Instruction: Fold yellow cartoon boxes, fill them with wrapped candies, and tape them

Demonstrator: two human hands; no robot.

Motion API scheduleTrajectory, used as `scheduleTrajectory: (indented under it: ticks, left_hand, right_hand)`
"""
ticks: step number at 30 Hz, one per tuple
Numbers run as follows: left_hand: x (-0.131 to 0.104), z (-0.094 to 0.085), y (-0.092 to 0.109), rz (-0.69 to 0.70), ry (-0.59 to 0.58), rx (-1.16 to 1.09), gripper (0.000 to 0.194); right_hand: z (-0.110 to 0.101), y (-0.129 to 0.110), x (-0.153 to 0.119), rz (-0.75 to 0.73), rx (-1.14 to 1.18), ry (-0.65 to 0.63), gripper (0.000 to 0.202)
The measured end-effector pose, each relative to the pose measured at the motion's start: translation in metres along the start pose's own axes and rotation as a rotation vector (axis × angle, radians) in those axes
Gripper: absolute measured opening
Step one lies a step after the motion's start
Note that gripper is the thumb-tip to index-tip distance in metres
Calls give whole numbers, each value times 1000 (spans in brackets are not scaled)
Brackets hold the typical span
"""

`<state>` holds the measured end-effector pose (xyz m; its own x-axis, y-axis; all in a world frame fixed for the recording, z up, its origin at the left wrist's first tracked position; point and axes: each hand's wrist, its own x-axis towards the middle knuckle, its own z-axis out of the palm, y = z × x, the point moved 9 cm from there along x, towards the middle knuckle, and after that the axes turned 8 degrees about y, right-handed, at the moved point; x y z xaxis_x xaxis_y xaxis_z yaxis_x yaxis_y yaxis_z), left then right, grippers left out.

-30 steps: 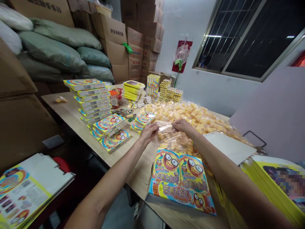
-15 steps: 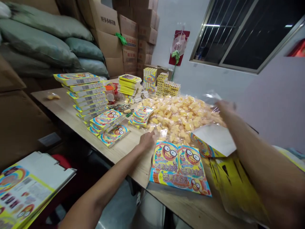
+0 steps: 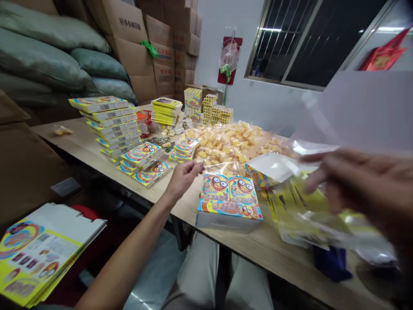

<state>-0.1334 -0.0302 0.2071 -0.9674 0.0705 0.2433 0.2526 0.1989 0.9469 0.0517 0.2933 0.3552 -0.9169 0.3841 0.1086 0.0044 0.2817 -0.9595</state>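
My left hand (image 3: 184, 177) is closed in a pinch beside the back left corner of a display carton. A thin edge of clear plastic film (image 3: 222, 164) runs rightward from its fingertips. The carton (image 3: 230, 196) stands near the table edge, its top showing two yellow boxes with grinning cartoon faces in glasses. My right hand (image 3: 342, 176) is raised at the right, smeared by motion. Shiny clear plastic lies against its fingers; whether they grip it I cannot tell. Beneath it is a pile of clear plastic bags (image 3: 309, 228) over yellow printed pieces. An open carton with a white inside (image 3: 274, 165) lies behind.
Wrapped yellow sweets (image 3: 226, 142) are heaped mid-table (image 3: 248, 241). At left are a stack of printed boxes (image 3: 111, 125) and smaller piles of face boxes (image 3: 143, 153). Flat printed cardboard (image 3: 48, 254) is at lower left. Sacks (image 3: 41, 56) and brown cartons (image 3: 135, 56) line the back.
My right hand has moved from above the sweets' right side toward me, over the plastic bags. My left hand has risen slightly. The carton now shows its white front side; the view has shifted.
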Motion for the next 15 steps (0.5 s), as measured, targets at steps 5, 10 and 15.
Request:
scheduleTrajectory:
  ticks: [5, 10, 15]
  left_hand:
    - [-126, 62, 71, -182, -688, -668, 84]
    - [-141, 78, 51, -411, -518, -697, 54]
    - [-136, 75, 40, -203, -247, -382, 26]
  right_hand:
    - [119, 69, -84, 171, 178, -260, 38]
    - [131, 130, -111, 315, 356, -290, 41]
    - [85, 150, -112, 26, -18, -62, 45]
